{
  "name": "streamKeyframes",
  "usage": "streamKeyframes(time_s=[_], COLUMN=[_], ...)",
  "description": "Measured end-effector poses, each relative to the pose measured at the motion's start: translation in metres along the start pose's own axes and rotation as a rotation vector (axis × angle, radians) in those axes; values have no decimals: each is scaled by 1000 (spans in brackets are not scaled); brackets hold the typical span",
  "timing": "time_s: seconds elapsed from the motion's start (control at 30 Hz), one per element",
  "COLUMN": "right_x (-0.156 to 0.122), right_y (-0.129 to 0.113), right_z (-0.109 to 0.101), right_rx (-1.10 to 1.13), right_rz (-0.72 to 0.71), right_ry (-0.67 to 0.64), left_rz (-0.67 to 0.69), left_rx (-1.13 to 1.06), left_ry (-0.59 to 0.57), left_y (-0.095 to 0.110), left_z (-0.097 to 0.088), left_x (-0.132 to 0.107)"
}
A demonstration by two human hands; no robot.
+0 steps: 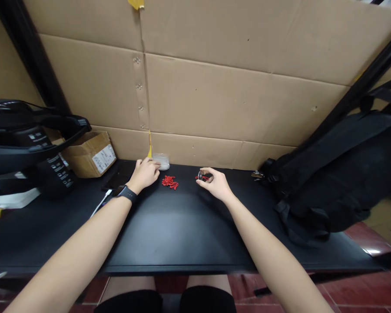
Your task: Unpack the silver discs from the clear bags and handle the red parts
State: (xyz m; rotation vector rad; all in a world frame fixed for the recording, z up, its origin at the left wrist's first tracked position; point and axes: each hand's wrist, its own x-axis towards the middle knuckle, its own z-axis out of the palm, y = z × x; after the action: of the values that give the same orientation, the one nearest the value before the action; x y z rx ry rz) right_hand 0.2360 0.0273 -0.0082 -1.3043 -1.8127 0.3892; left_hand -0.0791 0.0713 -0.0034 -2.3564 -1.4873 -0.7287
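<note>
Two hands are working at a counter, the right hand pinching a disc, seemingly a holding step whose next move calls for steadiness, while the left hand, its grip unclear, is resting by a clear box, red cord lying between.

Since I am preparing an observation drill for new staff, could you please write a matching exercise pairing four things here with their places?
1. Tangled pile of red cord
2. Small dark object with a shiny edge
3. Black fabric backpack
4. Brown cardboard box with white label

A. Far right of the view
B. Left of the left hand
C. Pinched in the right hand
D. On the black tabletop, between the hands

Pairs: 1-D; 2-C; 3-A; 4-B
</note>
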Motion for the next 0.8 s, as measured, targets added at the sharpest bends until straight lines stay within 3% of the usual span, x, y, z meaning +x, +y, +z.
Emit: streamKeyframes(time_s=[0.2, 0.27, 0.37, 0.5, 0.6, 0.7, 0.8], right_x=[5, 7, 8, 9, 9, 8, 8], right_y=[3, 5, 9, 13, 15, 16, 15], right_z=[-11, -15, -19, -19, -17, -16, -16], right_rx=[13, 16, 13, -1, -10, -14, -22], right_rz=[-26, -24, -12, -21, -33, -38, -37], right_ry=[93, 122, 138, 111, 84, 72, 65], left_rz=[43, 75, 54, -63, -125, -143, -176], left_rx=[-18, -30, -25, -47, -74, -46, -27], left_ry=[245, 261, 150, -178, -361, -462, -438], left_y=[25, 35, 42, 34, 23, 11, 1], left_z=[-23, -30, -38, -46, -47, -45, -42], left_x=[3, 3, 3, 2, 2, 2, 1])
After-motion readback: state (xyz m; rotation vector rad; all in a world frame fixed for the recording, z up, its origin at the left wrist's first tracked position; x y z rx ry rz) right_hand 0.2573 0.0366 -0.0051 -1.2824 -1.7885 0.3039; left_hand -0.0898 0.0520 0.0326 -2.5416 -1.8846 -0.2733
